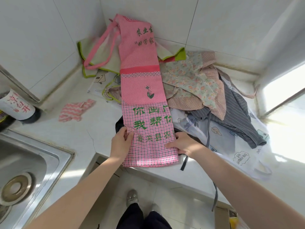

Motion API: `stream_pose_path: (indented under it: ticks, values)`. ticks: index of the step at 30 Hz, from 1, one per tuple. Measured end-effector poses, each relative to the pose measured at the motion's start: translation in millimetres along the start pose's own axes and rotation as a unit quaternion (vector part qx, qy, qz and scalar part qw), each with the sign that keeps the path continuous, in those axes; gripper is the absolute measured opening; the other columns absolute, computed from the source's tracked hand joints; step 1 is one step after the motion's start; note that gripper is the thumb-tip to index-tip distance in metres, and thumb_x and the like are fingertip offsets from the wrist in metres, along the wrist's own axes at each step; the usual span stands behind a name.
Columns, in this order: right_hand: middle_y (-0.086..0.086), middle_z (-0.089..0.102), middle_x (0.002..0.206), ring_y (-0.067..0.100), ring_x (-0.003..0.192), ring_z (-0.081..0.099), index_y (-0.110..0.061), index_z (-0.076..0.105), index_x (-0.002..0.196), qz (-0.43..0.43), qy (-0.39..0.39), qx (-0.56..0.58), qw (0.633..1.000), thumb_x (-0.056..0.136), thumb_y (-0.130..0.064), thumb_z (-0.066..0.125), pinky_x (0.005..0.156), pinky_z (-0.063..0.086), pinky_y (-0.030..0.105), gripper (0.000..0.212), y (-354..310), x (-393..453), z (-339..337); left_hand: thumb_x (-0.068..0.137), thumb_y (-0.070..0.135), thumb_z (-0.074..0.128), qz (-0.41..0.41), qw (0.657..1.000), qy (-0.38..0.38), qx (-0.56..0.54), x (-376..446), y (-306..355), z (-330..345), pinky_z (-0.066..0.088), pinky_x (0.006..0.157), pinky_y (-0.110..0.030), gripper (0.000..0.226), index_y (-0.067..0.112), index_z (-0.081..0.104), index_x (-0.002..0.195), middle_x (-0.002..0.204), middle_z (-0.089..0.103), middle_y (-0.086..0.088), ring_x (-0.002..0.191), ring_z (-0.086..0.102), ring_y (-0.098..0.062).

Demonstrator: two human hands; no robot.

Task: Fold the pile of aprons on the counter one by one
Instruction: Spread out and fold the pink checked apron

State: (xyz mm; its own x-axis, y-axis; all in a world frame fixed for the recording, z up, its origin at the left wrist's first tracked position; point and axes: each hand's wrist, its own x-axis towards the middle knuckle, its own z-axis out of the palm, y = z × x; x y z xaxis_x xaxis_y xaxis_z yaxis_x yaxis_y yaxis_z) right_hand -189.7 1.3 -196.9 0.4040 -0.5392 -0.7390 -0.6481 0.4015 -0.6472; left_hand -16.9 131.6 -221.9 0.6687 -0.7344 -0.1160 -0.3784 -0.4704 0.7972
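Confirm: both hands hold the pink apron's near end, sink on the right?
Not quite. In the head view both the left hand and right hand do hold the pink apron at its near end, but the sink is on the left.

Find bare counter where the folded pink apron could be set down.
Bare counter lies left of the pink apron, between the sink and the striped cloth. To the right, the pile of aprons crowds the corner.

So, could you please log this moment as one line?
step: folding | pink apron: long strip on counter | left hand: pinches edge | right hand: holds edge | pile: unfolded
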Motion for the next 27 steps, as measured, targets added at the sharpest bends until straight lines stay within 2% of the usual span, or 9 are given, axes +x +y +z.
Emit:
stream_pose_path:
  ticks: [3,8,10,13,15,18,21,25,27]
  values:
    - [0.015,0.062,0.120,0.032,0.109,0.061,0.001,0.054,0.115,-0.005,0.015,-0.010,1.000,0.077,0.006,0.069,0.097,0.048,0.046,0.041,2.2,2.7,3.2,0.094,0.017,0.055,-0.038,0.998,0.023,-0.035,-0.4,-3.0,-2.5,0.042,0.071,-0.026,0.024,0.008,0.050,0.116,0.097,0.060,0.000,0.086,0.057,-0.017]
    - [0.012,0.061,0.117,0.028,0.107,0.060,-0.006,0.044,0.123,-0.086,0.039,-0.154,0.983,0.087,-0.006,0.062,0.093,0.049,0.038,0.041,-0.8,0.4,-0.3,0.090,0.018,0.061,-0.015,0.999,-0.036,0.007,0.9,-10.8,-14.1,0.040,0.055,-0.019,0.051,0.017,0.035,0.133,0.081,0.057,0.001,0.069,0.057,-0.014]
    - [0.011,0.058,0.116,0.028,0.112,0.055,-0.010,0.038,0.134,-0.190,0.111,-0.375,0.900,0.091,-0.009,0.055,0.089,0.045,0.033,0.045,-1.4,-7.8,-7.0,0.093,0.022,0.055,-0.008,0.997,-0.074,0.005,2.5,-13.8,-20.0,0.044,0.056,-0.017,0.045,0.021,0.036,0.134,0.085,0.061,0.001,0.068,0.058,-0.009]
    - [0.013,0.054,0.131,0.033,0.117,0.054,-0.014,0.053,0.127,-0.400,0.182,-0.633,0.637,0.057,-0.003,0.079,0.087,0.052,0.040,0.076,11.2,-13.2,-16.3,0.100,0.016,0.040,-0.033,0.990,-0.126,-0.047,2.8,-15.6,-30.9,0.052,0.063,-0.026,0.020,0.029,0.053,0.107,0.089,0.066,-0.004,0.074,0.064,-0.018]
    - [0.009,0.062,0.125,0.031,0.109,0.062,-0.016,0.066,0.117,-0.446,0.145,-0.682,0.561,0.044,-0.006,0.082,0.081,0.054,0.042,0.076,24.2,-5.5,-21.9,0.101,0.008,0.034,-0.080,0.978,-0.170,-0.090,1.2,-14.6,-37.0,0.054,0.070,-0.026,0.032,0.021,0.062,0.093,0.097,0.067,-0.006,0.081,0.066,-0.020]
    - [0.003,0.063,0.125,0.025,0.109,0.063,-0.016,0.065,0.120,-0.426,0.068,-0.685,0.587,0.051,-0.010,0.081,0.084,0.053,0.039,0.071,29.0,-2.8,-23.6,0.098,-0.003,0.032,-0.140,0.953,-0.230,-0.141,-1.6,-16.0,-45.3,0.056,0.072,-0.020,0.039,0.009,0.068,0.094,0.100,0.070,-0.004,0.087,0.069,-0.016]
    - [0.003,0.055,0.135,0.026,0.119,0.056,-0.013,0.052,0.133,-0.417,0.025,-0.661,0.623,0.071,-0.016,0.077,0.092,0.051,0.041,0.067,32.2,5.0,-27.3,0.095,-0.006,0.041,-0.091,0.950,-0.278,-0.114,-5.3,-18.3,-50.6,0.053,0.081,-0.019,0.035,0.016,0.067,0.103,0.105,0.070,0.003,0.094,0.068,-0.010]
    - [-0.008,0.023,0.155,0.013,0.142,0.020,-0.024,0.018,0.150,-0.360,-0.005,-0.627,0.691,0.093,-0.042,0.050,0.117,0.016,0.031,0.068,30.1,5.8,-28.1,0.088,-0.001,0.058,0.037,0.973,-0.225,0.043,-8.1,-18.4,-44.7,0.043,0.075,-0.003,0.032,0.030,0.063,0.097,0.095,0.063,0.018,0.082,0.060,0.013]
    - [-0.008,0.025,0.154,0.012,0.141,0.021,-0.027,0.018,0.150,-0.348,-0.005,-0.592,0.727,0.091,-0.046,0.051,0.117,0.016,0.031,0.070,29.7,5.7,-26.7,0.086,0.002,0.061,0.062,0.980,-0.182,0.057,-7.7,-16.6,-42.1,0.042,0.071,-0.004,0.027,0.027,0.066,0.094,0.089,0.060,0.020,0.078,0.059,0.007]
